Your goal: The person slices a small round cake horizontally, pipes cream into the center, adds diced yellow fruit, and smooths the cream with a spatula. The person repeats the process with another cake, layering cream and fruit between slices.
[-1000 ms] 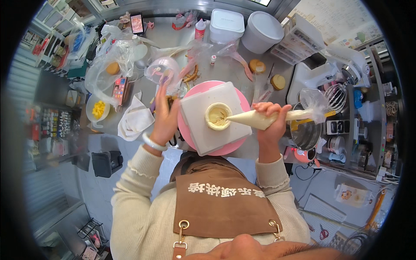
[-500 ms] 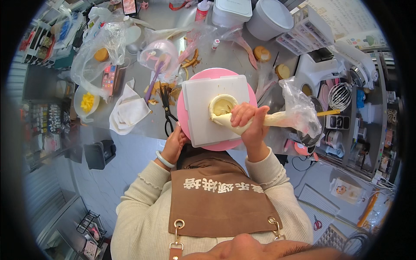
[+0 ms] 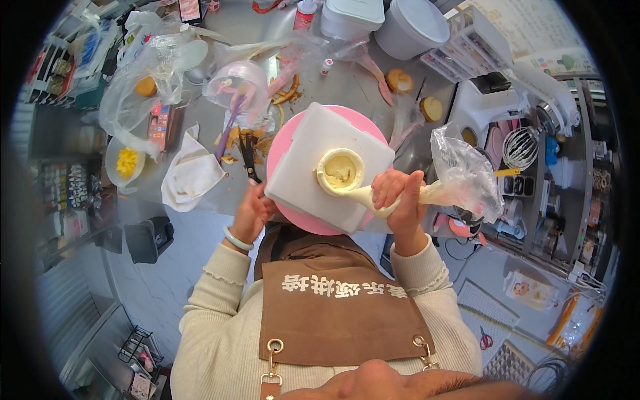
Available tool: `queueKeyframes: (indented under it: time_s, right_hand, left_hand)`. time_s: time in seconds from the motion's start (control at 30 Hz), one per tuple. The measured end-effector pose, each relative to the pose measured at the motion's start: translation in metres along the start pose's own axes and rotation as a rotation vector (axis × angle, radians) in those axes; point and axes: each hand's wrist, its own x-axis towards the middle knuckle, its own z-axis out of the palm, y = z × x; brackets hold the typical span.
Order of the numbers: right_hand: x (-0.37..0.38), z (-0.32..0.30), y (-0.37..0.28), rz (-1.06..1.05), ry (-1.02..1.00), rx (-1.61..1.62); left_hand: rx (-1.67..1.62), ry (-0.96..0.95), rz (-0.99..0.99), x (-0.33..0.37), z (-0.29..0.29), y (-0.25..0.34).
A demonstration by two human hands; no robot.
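My right hand [image 3: 400,197] is closed round a piping bag [image 3: 362,195] of pale cream. Its tip meets the rim of a small round cake [image 3: 341,171] with a raised cream border and cream inside. The cake sits on a square white board [image 3: 320,135], which lies turned at an angle on a pink turntable [image 3: 283,143]. Loose clear plastic [image 3: 465,177] at the bag's back end hangs out past my right hand. My left hand [image 3: 252,211], a little blurred, is held by the turntable's left edge with nothing in it, fingers loosely apart. Black scissors [image 3: 249,157] lie just beyond its fingertips.
Left of the turntable lie a white cloth [image 3: 193,175], a bowl of yellow cubes [image 3: 127,162] and crumpled plastic [image 3: 150,73]. A pink-tinted bowl [image 3: 235,85] stands farther back. Round cake pieces [image 3: 399,81], white tubs [image 3: 412,30] and a white stand mixer [image 3: 485,107] are at the right.
The board and cake have rotated clockwise on the turntable. My left hand has slid left and down, off the turntable's edge. My right hand and the piping bag have shifted right.
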Motion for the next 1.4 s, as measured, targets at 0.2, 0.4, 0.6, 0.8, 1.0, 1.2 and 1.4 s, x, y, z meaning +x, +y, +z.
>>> queueKeyframes:
  time_s: [0.2, 0.4, 0.6, 0.8, 1.0, 1.2, 1.4]
  right_hand:
    - [0.004, -0.011, -0.003, 0.001, 0.013, -0.012]
    - [0.011, -0.018, -0.006, -0.017, 0.013, -0.059]
    - [0.018, -0.022, -0.005, 0.015, 0.043, -0.016]
    - [0.027, -0.024, -0.005, -0.006, 0.054, -0.074]
    - [0.033, -0.027, -0.002, -0.016, 0.063, -0.071]
    - [0.040, -0.034, 0.000, -0.028, 0.049, -0.078]
    - [0.044, -0.013, 0.015, -0.156, -0.141, 0.187]
  left_hand:
    - [0.047, -0.036, -0.224, 0.002, -0.014, -0.004]
    - [-0.273, -0.122, -0.007, 0.006, -0.038, 0.006]
    - [-0.139, 0.078, 0.222, -0.003, -0.035, 0.010]
    - [-0.149, 0.071, -0.004, -0.005, -0.034, -0.002]
    - [-0.163, 0.033, -0.060, -0.006, -0.039, -0.022]
    - [-0.093, -0.057, -0.169, -0.015, -0.027, -0.030]
    - [-0.136, -0.085, -0.181, -0.025, -0.010, -0.043]
